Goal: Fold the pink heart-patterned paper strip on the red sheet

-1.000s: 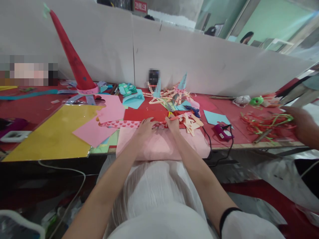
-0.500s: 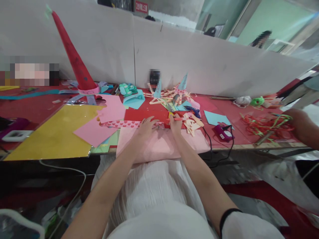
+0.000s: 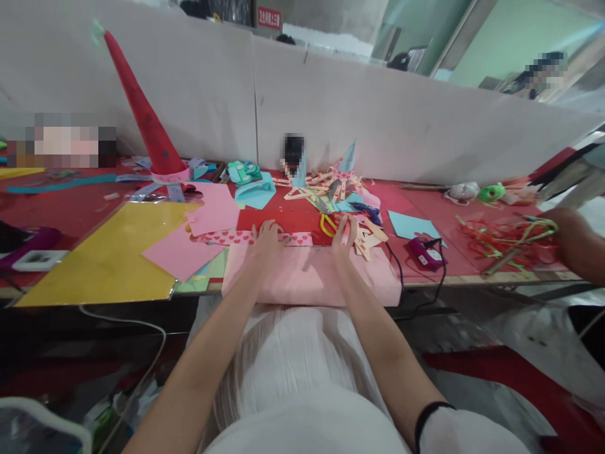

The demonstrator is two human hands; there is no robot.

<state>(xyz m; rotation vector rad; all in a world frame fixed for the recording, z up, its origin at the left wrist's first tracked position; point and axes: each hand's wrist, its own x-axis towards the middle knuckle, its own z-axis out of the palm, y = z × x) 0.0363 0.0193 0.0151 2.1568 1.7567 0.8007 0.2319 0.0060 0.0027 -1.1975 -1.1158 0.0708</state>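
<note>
My left hand point(image 3: 267, 239) lies on a pink strip with red hearts point(image 3: 227, 237), its fingers spread along the lower edge of a red sheet point(image 3: 288, 219). My right hand point(image 3: 343, 239) is closed around a slim orange-pink stick point(image 3: 346, 231), too blurred to name exactly. Just left of that hand, a yellow loop like a scissors handle point(image 3: 325, 227) rests on the red sheet. Beneath both wrists is a pink padded block point(image 3: 302, 280). Pale folded paper strips point(image 3: 370, 239) lie right of my right hand.
At the left stand a tall red cone point(image 3: 142, 116) and a yellow sheet point(image 3: 108, 258). Small blue cones point(image 3: 347, 157) stand at the back. A purple device point(image 3: 425, 253) with a black cable lies right. Another person's hand point(image 3: 579, 246) is by tangled red and green strips point(image 3: 505, 239).
My left hand has slid left along the heart strip. My right hand has moved right with the orange-pink stick, which now points more upright, and the yellow loop shows more fully.
</note>
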